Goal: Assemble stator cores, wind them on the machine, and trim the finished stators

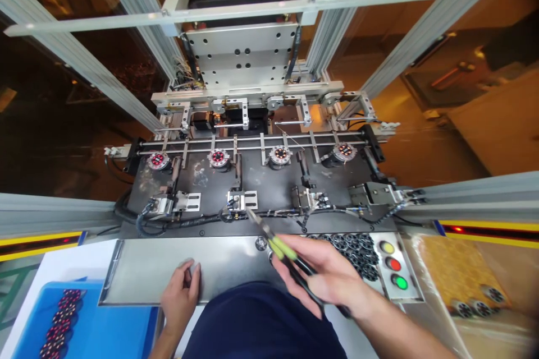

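Note:
My right hand (pixel 324 275) is closed around a pair of long-nose pliers (pixel 290 258) with black and lime-green handles. Their slightly blurred tips point up and left, over the front edge of the black machine bed. Just left of the pliers, a small round metal part (pixel 261 243) lies on the steel tray (pixel 160 261). My left hand (pixel 181 291) rests at the tray's front edge, empty, its fingers loosely bent and apart. Four round parts with coil windings sit on the machine's fixtures, among them one stator (pixel 219 158) with red windings.
Many dark ring-shaped parts (pixel 353 252) are heaped on the tray's right, beside yellow, red and green buttons (pixel 393 264). A blue bin (pixel 105 320) with wound parts stands at left. Yellow light-curtain bars (pixel 492 233) flank the machine. At right, several parts lie on a honeycomb-patterned sheet (pixel 458 269).

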`<control>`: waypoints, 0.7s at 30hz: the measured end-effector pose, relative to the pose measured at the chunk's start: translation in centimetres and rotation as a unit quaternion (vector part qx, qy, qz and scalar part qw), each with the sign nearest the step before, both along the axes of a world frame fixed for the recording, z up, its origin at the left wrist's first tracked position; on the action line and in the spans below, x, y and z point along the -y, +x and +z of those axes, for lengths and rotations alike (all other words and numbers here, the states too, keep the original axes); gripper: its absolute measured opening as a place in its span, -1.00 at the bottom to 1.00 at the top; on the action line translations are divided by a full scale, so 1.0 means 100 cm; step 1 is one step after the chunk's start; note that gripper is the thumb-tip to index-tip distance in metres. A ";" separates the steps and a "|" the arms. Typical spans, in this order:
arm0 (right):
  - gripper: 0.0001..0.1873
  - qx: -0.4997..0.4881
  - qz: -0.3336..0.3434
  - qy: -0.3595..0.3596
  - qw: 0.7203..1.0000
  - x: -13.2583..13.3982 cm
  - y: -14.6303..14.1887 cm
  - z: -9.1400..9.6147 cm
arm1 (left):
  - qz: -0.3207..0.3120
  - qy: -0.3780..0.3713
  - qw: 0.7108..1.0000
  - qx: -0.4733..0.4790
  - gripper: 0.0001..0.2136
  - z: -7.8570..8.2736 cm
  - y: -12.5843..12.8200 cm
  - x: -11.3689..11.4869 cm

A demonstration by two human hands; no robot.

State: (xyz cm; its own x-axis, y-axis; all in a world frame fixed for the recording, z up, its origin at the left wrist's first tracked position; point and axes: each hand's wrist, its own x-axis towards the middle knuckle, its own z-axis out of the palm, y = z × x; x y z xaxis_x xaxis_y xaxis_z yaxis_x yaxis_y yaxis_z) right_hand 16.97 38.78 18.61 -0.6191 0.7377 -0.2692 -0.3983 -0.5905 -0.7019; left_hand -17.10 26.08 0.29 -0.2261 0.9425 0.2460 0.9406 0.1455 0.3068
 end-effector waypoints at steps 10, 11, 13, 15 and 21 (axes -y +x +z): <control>-0.63 0.104 -0.290 -0.021 0.951 -0.048 0.097 -0.030 | 0.023 -0.015 0.999 -0.019 -0.64 -0.004 -0.002 -0.001; -0.65 0.105 -0.297 -0.025 0.949 -0.053 0.099 -0.038 | 0.027 -0.021 0.999 -0.017 -0.63 -0.005 -0.002 0.000; -0.67 0.104 -0.309 -0.030 0.945 -0.061 0.100 -0.050 | 0.029 -0.029 0.999 -0.007 -0.62 -0.005 -0.003 0.000; -0.67 0.101 -0.321 -0.037 0.941 -0.065 0.100 -0.057 | 0.031 -0.031 0.999 0.001 -0.62 -0.004 -0.002 -0.001; -0.70 0.091 -0.348 -0.058 0.931 -0.071 0.104 -0.065 | 0.033 -0.037 0.999 0.008 -0.63 0.001 0.001 -0.003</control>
